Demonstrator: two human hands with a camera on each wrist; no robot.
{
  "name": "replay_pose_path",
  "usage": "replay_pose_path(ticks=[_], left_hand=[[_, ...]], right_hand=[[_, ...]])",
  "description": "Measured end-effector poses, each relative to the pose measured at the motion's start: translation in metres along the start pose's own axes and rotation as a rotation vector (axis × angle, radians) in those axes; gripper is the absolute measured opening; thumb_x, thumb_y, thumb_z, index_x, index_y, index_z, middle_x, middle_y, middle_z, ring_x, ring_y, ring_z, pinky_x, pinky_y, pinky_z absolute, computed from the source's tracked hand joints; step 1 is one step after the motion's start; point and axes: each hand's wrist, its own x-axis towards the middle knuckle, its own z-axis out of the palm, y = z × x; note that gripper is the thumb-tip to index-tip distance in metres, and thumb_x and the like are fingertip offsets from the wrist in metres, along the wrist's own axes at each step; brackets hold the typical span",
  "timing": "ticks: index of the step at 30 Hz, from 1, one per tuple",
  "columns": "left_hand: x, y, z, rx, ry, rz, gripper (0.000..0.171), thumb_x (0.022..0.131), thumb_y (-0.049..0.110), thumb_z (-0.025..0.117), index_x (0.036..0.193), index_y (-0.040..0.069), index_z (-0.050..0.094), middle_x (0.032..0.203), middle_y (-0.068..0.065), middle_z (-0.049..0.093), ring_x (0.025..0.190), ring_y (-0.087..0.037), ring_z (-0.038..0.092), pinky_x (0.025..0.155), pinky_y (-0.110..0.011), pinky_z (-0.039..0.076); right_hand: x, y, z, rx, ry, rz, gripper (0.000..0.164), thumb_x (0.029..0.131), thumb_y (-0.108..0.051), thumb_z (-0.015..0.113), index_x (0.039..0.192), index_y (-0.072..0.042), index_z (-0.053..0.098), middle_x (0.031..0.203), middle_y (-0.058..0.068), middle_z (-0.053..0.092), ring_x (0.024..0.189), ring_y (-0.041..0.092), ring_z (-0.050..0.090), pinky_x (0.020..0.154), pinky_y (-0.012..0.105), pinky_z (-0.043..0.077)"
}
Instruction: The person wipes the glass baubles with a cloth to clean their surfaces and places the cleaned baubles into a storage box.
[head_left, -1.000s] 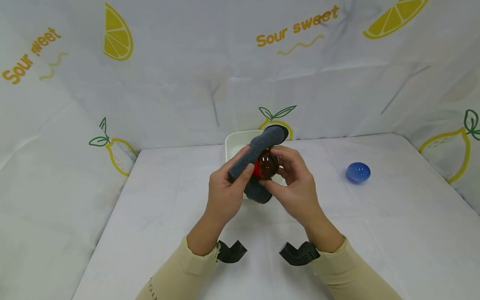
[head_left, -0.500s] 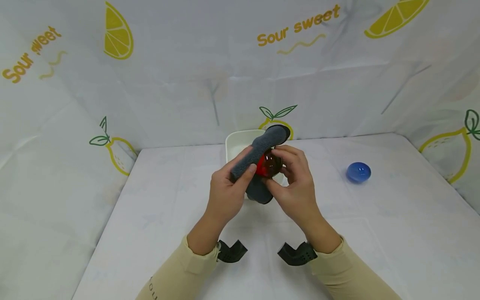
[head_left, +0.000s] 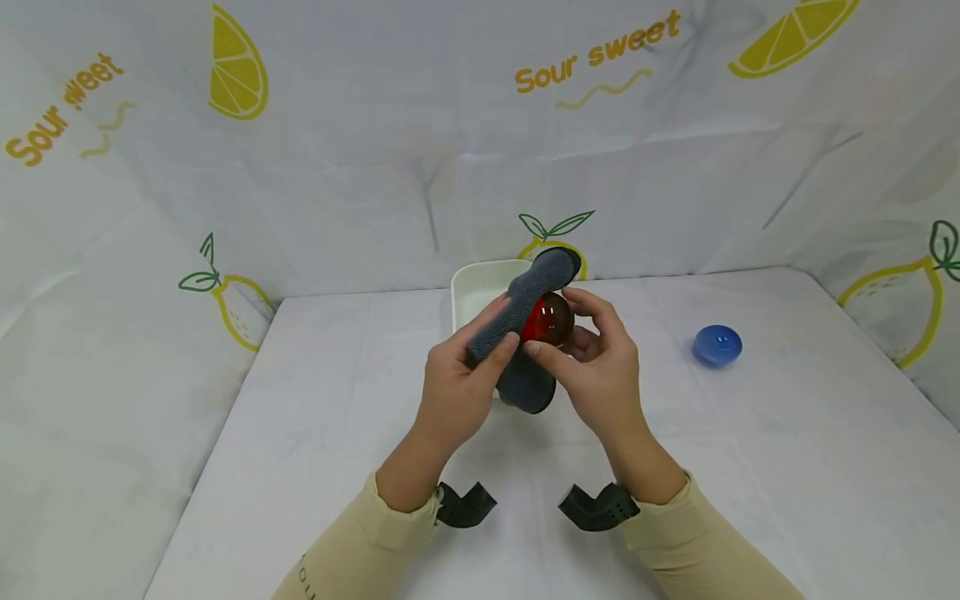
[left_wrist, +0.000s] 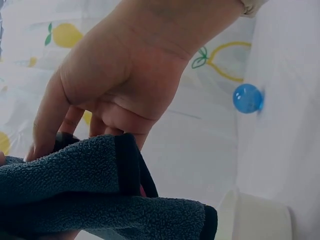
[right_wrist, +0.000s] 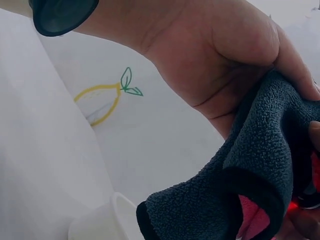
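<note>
While the right hand (head_left: 606, 367) pinches the red ball (head_left: 553, 319) between thumb and fingers, the left hand (head_left: 459, 387) grips the gray cloth (head_left: 523, 302) against it, near the white container (head_left: 470, 290); should the pinch loosen, the smooth-looking ball could slip and drop.

A white tabletop (head_left: 315, 408) that was slightly creased, a white container (head_left: 489, 270) that stood near the middle of its far edge, partly hidden, a glossy blue ball (head_left: 717, 346) that lay toward the far right corner, well apart from the container.
</note>
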Motion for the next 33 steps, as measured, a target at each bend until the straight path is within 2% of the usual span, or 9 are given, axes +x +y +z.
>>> replay_pose_path(ticks=[5, 10, 14, 19, 25, 33], left_hand=[[-0.0003, -0.0006, 0.0001, 0.014, 0.002, 0.009, 0.042, 0.098, 0.012, 0.061, 0.14, 0.009, 0.056, 0.143, -0.001, 0.055, 0.131, -0.014, 0.053, 0.1, -0.033, 0.049], [0.0002, 0.0, -0.0001, 0.03, 0.01, 0.026, 0.041, 0.098, 0.012, 0.062, 0.138, 0.008, 0.057, 0.143, -0.002, 0.056, 0.132, -0.014, 0.053, 0.101, -0.032, 0.048], [0.0001, 0.0005, -0.0007, 0.029, 0.013, 0.03, 0.04, 0.098, 0.012, 0.062, 0.137, 0.009, 0.058, 0.143, -0.001, 0.055, 0.132, -0.014, 0.053, 0.102, -0.032, 0.048], [0.0001, 0.0015, -0.0013, 0.042, 0.013, 0.025, 0.04, 0.098, 0.014, 0.061, 0.138, 0.009, 0.058, 0.145, 0.0, 0.053, 0.133, -0.014, 0.051, 0.1, -0.034, 0.049], [0.001, 0.0025, -0.002, 0.066, 0.03, 0.019, 0.039, 0.098, 0.014, 0.062, 0.137, 0.009, 0.059, 0.145, 0.001, 0.054, 0.132, -0.014, 0.053, 0.1, -0.035, 0.049], [0.0016, 0.0029, -0.0021, 0.055, 0.04, 0.023, 0.039, 0.099, 0.013, 0.06, 0.138, 0.008, 0.058, 0.143, -0.001, 0.056, 0.132, -0.015, 0.053, 0.101, -0.035, 0.049]], right_hand=[[0.0004, 0.0002, -0.0016, -0.02, -0.005, 0.037, 0.061, 0.08, 0.003, 0.079, 0.135, -0.007, 0.057, 0.115, 0.009, 0.059, 0.086, 0.01, 0.07, 0.078, 0.021, 0.058], [0.0016, 0.0026, -0.0038, -0.06, 0.005, 0.072, 0.049, 0.083, -0.002, 0.077, 0.129, -0.006, 0.062, 0.11, 0.009, 0.066, 0.084, 0.015, 0.063, 0.075, 0.018, 0.056], [0.0019, 0.0033, -0.0045, -0.054, -0.005, 0.106, 0.044, 0.085, -0.006, 0.076, 0.127, -0.005, 0.063, 0.104, 0.007, 0.067, 0.084, 0.016, 0.061, 0.075, 0.018, 0.056], [0.0019, 0.0018, -0.0046, -0.027, -0.05, 0.118, 0.049, 0.084, -0.006, 0.077, 0.13, -0.005, 0.061, 0.107, 0.006, 0.066, 0.088, 0.017, 0.064, 0.077, 0.02, 0.057], [0.0015, 0.0008, -0.0046, -0.011, -0.081, 0.12, 0.058, 0.08, 0.001, 0.079, 0.133, -0.007, 0.059, 0.111, 0.009, 0.065, 0.093, 0.016, 0.064, 0.078, 0.019, 0.056], [0.0014, 0.0002, -0.0033, 0.034, -0.109, 0.045, 0.064, 0.073, 0.016, 0.075, 0.132, 0.002, 0.053, 0.117, 0.015, 0.064, 0.103, 0.016, 0.063, 0.087, 0.019, 0.054]])
